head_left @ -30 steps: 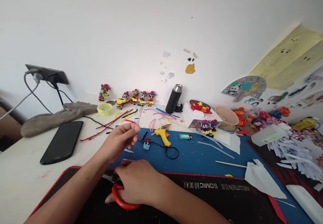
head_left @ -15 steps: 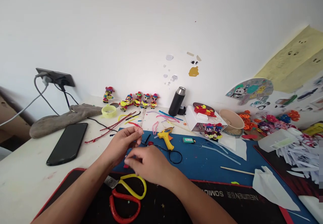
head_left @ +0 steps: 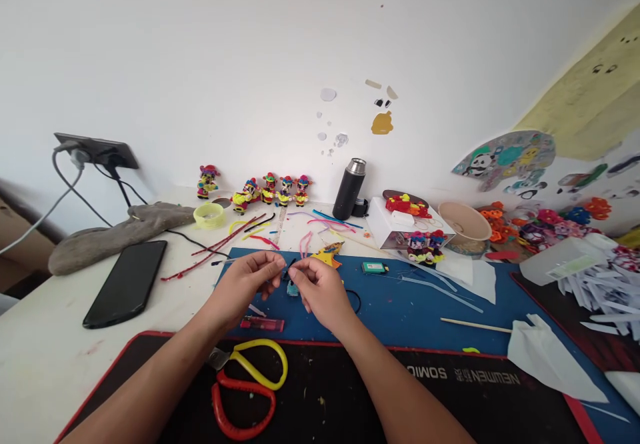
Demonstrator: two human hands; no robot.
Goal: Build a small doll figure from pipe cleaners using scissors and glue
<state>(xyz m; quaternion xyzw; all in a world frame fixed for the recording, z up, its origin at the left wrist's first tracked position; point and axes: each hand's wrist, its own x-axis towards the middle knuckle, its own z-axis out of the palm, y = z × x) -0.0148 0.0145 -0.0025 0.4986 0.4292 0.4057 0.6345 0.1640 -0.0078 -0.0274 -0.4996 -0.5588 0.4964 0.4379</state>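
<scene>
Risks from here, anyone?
1. The scissors lie beside the left forearm, blades out of sight; shifting that arm might nudge or catch them.
2. The glue gun sits just behind the right hand in view, so a knuckle could bump it. Can't tell if it's hot.
3. The left hand and right hand work fingertip to fingertip; anything tiny there might drop onto the cluttered blue mat.

Right of the right hand (head_left: 323,292), a low, flat stretch of blue mat (head_left: 400,314) leaves passage up to the wooden stick (head_left: 475,325). Ahead, the yellow glue gun (head_left: 327,255) and tall black flask (head_left: 349,191) obstruct; scissors (head_left: 245,384) lie between the forearms.
</scene>
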